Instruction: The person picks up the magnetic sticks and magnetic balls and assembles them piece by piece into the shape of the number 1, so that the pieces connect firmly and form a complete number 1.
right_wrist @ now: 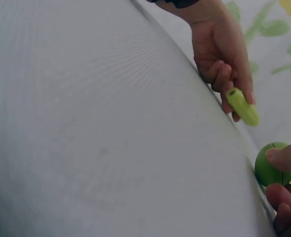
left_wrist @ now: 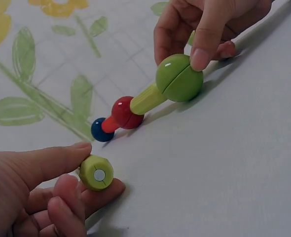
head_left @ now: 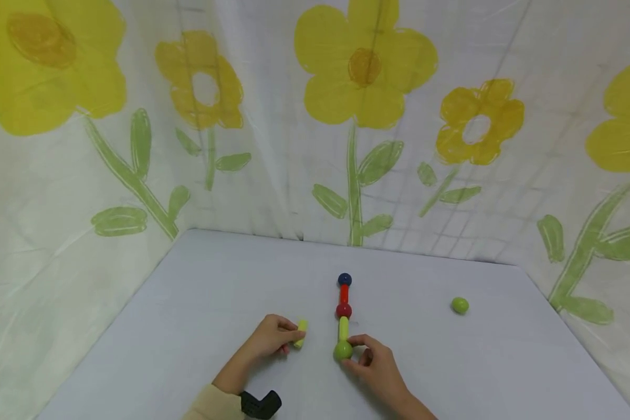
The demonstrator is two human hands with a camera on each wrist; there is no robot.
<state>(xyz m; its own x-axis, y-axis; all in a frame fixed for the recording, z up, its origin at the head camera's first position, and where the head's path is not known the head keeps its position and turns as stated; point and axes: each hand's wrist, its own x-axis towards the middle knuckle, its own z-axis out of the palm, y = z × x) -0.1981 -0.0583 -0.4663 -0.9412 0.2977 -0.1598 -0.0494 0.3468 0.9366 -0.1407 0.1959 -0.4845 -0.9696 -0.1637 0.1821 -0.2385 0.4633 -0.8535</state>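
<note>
My left hand [head_left: 274,336] pinches a short yellow-green rod [head_left: 301,333] between thumb and fingers, just above the table. In the left wrist view the rod's end [left_wrist: 99,175] shows a round silvery spot. A straight chain lies on the table: a blue ball [head_left: 345,279], a red rod [head_left: 344,293], a red ball [head_left: 343,310], another yellow-green rod [head_left: 343,328] and a green ball [head_left: 343,350]. With thumb and fingers my right hand [head_left: 375,367] grips the green ball at the chain's near end. The two hands are a small gap apart.
A loose green ball [head_left: 459,305] lies on the white table [head_left: 231,274] to the right. Behind the table hangs a white curtain [head_left: 273,175] with painted yellow flowers. A black band [head_left: 261,404] sits at the left wrist.
</note>
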